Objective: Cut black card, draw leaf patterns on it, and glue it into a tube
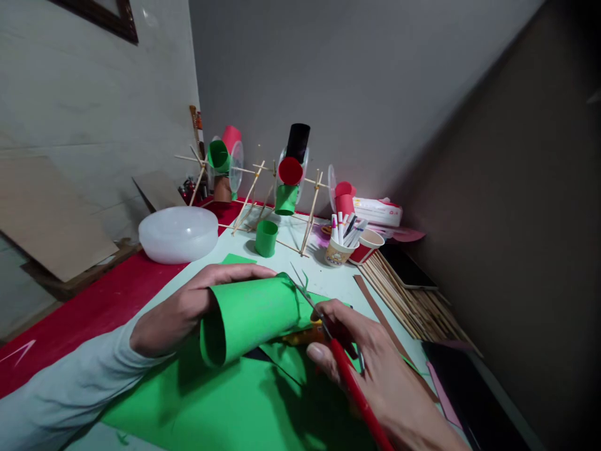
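Observation:
A green paper tube (258, 307) lies on its side in my left hand (183, 307), whose fingers reach behind and over its far side. My right hand (380, 360) is closed around red-handled scissors (350, 382). Their blades are parted at the tube's right end, where a thin green strip curls up. Beneath the tube spreads a large green paper sheet (235, 401). A yellow-orange object (303, 336) is partly hidden between the tube and my right hand. Beyond them stands a short green paper tube (267, 238), upright on the table.
Behind, a stick frame (253, 194) carries coloured paper tubes, including a black tube (298, 141). At left sits a white round container (178, 235). A cup of markers (339, 252), a bundle of sticks (399, 300) and a dark flat device (469, 394) lie right.

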Motion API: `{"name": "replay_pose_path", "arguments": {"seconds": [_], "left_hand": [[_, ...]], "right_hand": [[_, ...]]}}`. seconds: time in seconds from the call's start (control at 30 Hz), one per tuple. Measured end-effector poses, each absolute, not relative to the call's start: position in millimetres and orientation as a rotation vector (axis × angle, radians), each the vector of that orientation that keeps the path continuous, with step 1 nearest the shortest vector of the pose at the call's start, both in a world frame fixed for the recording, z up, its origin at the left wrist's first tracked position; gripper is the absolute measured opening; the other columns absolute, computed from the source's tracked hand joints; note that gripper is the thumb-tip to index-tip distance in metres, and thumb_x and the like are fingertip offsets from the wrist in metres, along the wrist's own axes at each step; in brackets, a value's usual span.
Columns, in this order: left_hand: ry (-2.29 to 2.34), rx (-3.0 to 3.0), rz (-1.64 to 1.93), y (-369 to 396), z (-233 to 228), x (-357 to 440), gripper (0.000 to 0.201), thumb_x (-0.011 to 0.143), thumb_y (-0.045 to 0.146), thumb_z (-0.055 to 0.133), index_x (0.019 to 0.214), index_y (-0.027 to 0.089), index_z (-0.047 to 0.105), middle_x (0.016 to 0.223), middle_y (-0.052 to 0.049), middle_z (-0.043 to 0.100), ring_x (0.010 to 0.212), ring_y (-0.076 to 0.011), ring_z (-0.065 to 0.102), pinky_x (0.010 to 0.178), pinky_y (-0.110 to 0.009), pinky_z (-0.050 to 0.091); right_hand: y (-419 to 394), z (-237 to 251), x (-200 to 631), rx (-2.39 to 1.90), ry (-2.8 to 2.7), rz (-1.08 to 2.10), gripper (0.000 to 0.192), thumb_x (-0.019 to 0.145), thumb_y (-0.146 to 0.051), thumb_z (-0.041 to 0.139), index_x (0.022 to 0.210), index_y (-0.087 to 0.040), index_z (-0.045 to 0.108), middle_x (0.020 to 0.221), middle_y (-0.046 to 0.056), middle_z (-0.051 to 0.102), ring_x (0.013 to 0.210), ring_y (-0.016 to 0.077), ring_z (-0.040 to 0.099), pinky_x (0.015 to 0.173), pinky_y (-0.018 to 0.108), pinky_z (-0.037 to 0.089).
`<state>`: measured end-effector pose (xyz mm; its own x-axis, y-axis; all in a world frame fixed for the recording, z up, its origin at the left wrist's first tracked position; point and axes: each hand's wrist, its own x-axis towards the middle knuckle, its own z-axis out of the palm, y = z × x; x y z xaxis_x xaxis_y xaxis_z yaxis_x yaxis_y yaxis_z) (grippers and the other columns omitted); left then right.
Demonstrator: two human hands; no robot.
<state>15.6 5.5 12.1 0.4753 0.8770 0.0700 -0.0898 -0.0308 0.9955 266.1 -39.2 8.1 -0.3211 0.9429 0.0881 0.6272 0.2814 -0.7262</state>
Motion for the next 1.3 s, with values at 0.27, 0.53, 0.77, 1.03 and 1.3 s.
{"name": "replay_pose_path", "arguments": {"seconds": [0.27, 0.53, 0.77, 1.03, 1.3], "left_hand": [[0.858, 1.580, 0.901, 2.5, 23.9, 14.3, 0.039, 0.088, 0.036, 0.056, 0.124, 0.031, 0.070, 0.130, -0.002, 0.069, 0.126, -0.0344, 0.058, 0.105, -0.041, 0.047], [0.832, 1.524, 0.954, 3.7, 21.3, 13.2, 0.038, 0.086, 0.034, 0.052, 0.118, 0.025, 0.070, 0.125, 0.001, 0.071, 0.123, -0.0306, 0.058, 0.097, -0.031, 0.048], [0.667, 1.139, 0.994, 0.9, 21.2, 17.8, 0.041, 0.083, 0.042, 0.057, 0.114, 0.018, 0.068, 0.113, -0.007, 0.075, 0.100, -0.0289, 0.069, 0.082, -0.032, 0.057], [0.769, 0.973, 1.048, -0.1, 30.7, 17.4, 0.044, 0.083, 0.035, 0.057, 0.122, 0.016, 0.063, 0.098, -0.011, 0.078, 0.077, -0.0289, 0.075, 0.070, -0.035, 0.059], [0.791, 0.832, 1.033, -7.0, 26.8, 29.4, 0.067, 0.072, 0.035, 0.070, 0.134, 0.016, 0.053, 0.092, -0.012, 0.080, 0.076, -0.0325, 0.076, 0.071, -0.040, 0.061]], "right_hand": [[-39.2, 9.5, 267.6, -1.425, -1.917, 0.873, 0.027, 0.083, -0.048, 0.060, 0.093, -0.022, 0.058, 0.082, 0.001, 0.061, 0.074, 0.0208, 0.058, 0.066, 0.030, 0.044], [-34.7, 9.4, 275.1, -1.512, -1.991, 0.583, 0.032, 0.083, -0.047, 0.065, 0.103, -0.023, 0.062, 0.094, 0.004, 0.063, 0.085, 0.0237, 0.058, 0.076, 0.033, 0.044], [-35.7, 11.7, 275.5, -1.519, -2.020, 0.801, 0.028, 0.082, -0.049, 0.065, 0.087, -0.022, 0.059, 0.073, -0.002, 0.053, 0.065, 0.0169, 0.050, 0.058, 0.026, 0.040], [-33.6, 20.8, 289.8, -1.393, -1.869, 0.866, 0.038, 0.087, -0.060, 0.057, 0.093, -0.022, 0.058, 0.069, -0.004, 0.048, 0.057, 0.0131, 0.047, 0.052, 0.022, 0.042], [-56.0, 23.8, 274.5, -1.350, -1.917, 0.751, 0.044, 0.084, -0.066, 0.058, 0.092, -0.023, 0.064, 0.070, -0.001, 0.058, 0.062, 0.0169, 0.057, 0.060, 0.025, 0.050]]}}
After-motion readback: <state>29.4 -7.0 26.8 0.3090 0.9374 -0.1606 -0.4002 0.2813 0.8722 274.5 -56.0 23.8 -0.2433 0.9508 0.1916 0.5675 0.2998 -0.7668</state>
